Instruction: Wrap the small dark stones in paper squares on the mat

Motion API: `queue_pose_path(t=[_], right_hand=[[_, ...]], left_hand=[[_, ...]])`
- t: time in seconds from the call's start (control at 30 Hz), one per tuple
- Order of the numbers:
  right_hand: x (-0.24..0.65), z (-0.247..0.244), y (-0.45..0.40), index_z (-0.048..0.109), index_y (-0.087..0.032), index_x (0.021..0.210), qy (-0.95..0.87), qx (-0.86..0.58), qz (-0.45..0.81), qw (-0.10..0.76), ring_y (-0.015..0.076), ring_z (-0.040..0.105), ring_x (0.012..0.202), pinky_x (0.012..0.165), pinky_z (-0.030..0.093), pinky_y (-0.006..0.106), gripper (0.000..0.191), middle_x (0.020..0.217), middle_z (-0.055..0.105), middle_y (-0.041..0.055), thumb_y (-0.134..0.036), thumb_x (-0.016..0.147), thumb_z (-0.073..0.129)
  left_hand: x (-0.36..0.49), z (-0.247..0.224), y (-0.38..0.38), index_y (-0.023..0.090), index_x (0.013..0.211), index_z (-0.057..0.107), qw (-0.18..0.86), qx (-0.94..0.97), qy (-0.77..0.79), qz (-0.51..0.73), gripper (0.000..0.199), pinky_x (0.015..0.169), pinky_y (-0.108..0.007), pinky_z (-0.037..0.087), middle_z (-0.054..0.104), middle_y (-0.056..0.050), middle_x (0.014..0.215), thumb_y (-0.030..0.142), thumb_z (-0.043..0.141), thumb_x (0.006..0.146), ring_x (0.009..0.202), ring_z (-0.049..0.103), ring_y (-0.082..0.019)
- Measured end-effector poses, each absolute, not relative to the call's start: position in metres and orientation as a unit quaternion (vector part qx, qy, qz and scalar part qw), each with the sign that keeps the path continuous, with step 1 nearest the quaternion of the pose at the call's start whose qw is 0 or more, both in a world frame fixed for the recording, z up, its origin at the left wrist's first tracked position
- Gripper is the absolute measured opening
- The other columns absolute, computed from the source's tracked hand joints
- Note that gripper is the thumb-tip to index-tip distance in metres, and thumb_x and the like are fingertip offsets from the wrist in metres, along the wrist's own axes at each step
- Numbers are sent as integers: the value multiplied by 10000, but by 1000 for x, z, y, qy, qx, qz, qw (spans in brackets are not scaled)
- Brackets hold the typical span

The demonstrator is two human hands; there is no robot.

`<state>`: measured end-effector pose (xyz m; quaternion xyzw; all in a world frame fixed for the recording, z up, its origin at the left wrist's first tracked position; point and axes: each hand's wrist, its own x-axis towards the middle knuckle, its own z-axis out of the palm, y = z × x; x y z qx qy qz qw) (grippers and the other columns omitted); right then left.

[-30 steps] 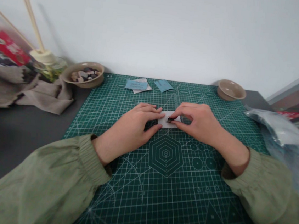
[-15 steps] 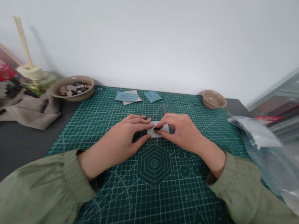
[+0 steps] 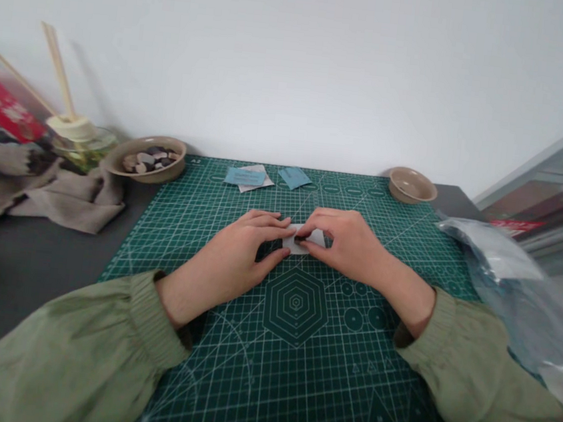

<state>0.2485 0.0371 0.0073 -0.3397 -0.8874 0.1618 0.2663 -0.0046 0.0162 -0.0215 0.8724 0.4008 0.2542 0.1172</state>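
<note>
A small white sheet [image 3: 315, 239], perhaps a wipe or paper, lies flat on the green cutting mat [image 3: 224, 373]. My left hand [image 3: 233, 260] holds it down at its left edge, the thumb at the near corner and the fingertips at the far one. Over the sheet, my right hand [image 3: 346, 241] pinches a small dark piece [image 3: 300, 240] between thumb and index finger. That piece touches or sits just above the sheet; the fingers hide most of it, and it looks like a dark pebble.
Back left stands a bowl of pebbles [image 3: 150, 158], beside a reed diffuser [image 3: 76, 132] and a crumpled cloth [image 3: 74, 196]. Blue sachets [image 3: 245, 177] lie along the mat's far edge. Toward the right are a tan bowl [image 3: 412, 186] and a clear plastic bag [image 3: 510, 282].
The whole view has shifted a little, so things appear slightly further right and higher. My hands keep nearly the same hold, the right still pinching the dark piece over the sheet.
</note>
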Motion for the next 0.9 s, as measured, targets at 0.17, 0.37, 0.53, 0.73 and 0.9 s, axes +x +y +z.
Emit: queue_pose_path(t=[0.17,0.37,0.53,0.73,0.9], right_hand=[[256,8,39,812,-213,1005,-889,-339,165,259,190,739,908,806,525,304,98,1006,802,36,-168,928,774],[259,5,42,835,-229,1017,-896,-321,149,270,177,717,853,766,502,302,80,989,803,31,-256,969,778],[260,6,43,856,-246,1006,-894,-330,149,265,183,685,829,771,491,333,121,991,795,36,-302,998,750],[262,9,41,854,-239,993,-886,-351,165,253,162,619,770,760,460,338,128,973,780,25,-347,974,787],[260,8,41,842,-225,991,-891,-337,158,261,162,614,764,739,456,329,140,951,780,28,-352,956,794]], left_hand=[[-3,-20,15,251,1367,767,121,870,404,254,374,1227,-561,497,746,-73,1425,336,661,1019,1410,618,-313],[-3,-19,15,247,1340,782,108,874,401,251,362,1221,-539,498,763,-71,1391,365,648,1025,1383,637,-319],[-3,-17,17,273,1345,778,112,874,407,240,376,1239,-577,461,752,-50,1409,392,645,1014,1354,660,-340],[-2,-16,17,276,1326,784,122,868,421,234,373,1229,-550,468,744,-41,1413,418,655,1006,1366,657,-337],[-2,-14,16,243,1343,777,99,877,412,225,401,1213,-527,486,745,-67,1420,425,629,1018,1356,667,-325]])
